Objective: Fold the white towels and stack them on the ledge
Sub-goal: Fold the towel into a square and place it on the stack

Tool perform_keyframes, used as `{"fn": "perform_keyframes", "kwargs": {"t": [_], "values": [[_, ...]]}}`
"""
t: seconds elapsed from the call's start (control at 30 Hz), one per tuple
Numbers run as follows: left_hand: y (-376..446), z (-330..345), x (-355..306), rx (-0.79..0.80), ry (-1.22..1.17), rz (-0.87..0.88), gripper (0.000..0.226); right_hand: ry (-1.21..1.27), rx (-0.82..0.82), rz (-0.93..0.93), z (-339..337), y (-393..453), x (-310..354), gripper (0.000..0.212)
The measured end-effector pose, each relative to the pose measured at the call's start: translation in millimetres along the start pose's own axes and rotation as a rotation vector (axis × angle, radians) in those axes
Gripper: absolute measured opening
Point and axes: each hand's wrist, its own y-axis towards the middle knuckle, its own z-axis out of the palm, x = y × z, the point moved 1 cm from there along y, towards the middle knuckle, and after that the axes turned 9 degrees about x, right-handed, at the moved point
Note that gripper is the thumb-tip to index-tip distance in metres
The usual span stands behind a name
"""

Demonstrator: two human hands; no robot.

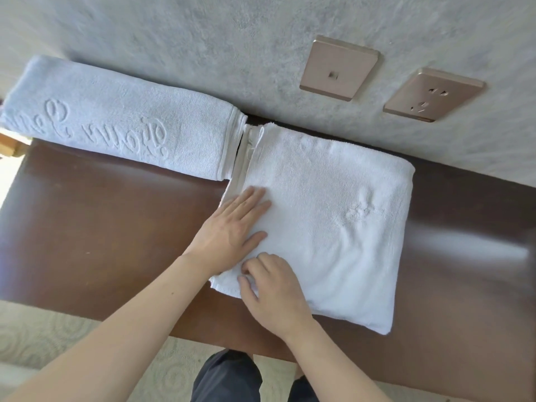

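Left hand (232, 224) flat, fingers straight, pressing folded towel (327, 216) on dark ledge (116, 221); right hand (269, 288) pinching its near-left corner. You look to be squaring edges. Next, probably: lift it whole onto embossed folded towel (116, 120) just beside, edges aligned.
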Motion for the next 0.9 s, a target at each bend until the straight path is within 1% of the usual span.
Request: {"fn": "perform_keyframes", "kwargs": {"t": [0.1,0.2,0.23,0.3,0.33,0.37,0.4,0.47,0.5,0.57,0.63,0.7,0.73,0.8,0.83,0.9], "values": [[-15,-1,9,0.033,0.075,0.009,0.058,-0.130,0.004,-0.012,3,-2,2,0.018],[-30,-3,8,0.050,0.111,-0.009,0.061,-0.110,0.032,-0.053,-5,-4,4,0.018],[-34,-3,7,0.059,0.117,-0.022,0.063,-0.114,0.000,-0.058,-10,-5,1,0.015],[-42,-2,1,0.046,0.130,-0.055,0.065,-0.189,-0.119,-0.022,-18,-6,-9,0.011],[-45,1,-3,0.032,0.130,-0.070,0.065,-0.239,-0.171,0.034,-21,-7,-17,0.014],[-48,5,-10,0.018,0.132,-0.081,0.065,-0.279,-0.200,0.102,-23,-8,-24,0.023],[-50,10,-17,0.006,0.146,-0.081,0.064,-0.294,-0.197,0.157,-24,-8,-30,0.034],[-58,25,-29,-0.017,0.198,-0.072,0.060,-0.278,-0.134,0.178,-19,-11,-36,0.048],[-63,32,-33,-0.016,0.215,-0.088,0.057,-0.268,-0.095,0.163,-16,-14,-38,0.052],[-75,43,-31,0.006,0.202,-0.186,0.056,-0.269,-0.063,0.162,-15,-21,-45,0.056],[-86,49,-28,0.005,0.172,-0.293,0.056,-0.315,-0.081,0.261,-18,-36,-57,0.058],[-85,51,-40,-0.072,0.201,-0.354,0.057,-0.370,-0.083,0.393,-21,-54,-69,0.061],[-80,49,-50,-0.126,0.234,-0.362,0.055,-0.383,-0.062,0.425,-20,-57,-70,0.063],[-61,55,-84,-0.230,0.261,-0.284,0.048,-0.389,-0.025,0.411,-16,-65,-70,0.063],[-50,60,-101,-0.233,0.233,-0.217,0.048,-0.365,-0.015,0.390,-17,-66,-70,0.062],[-31,71,-125,-0.127,0.176,-0.135,0.053,-0.331,-0.049,0.364,-26,-64,-77,0.060]]}}
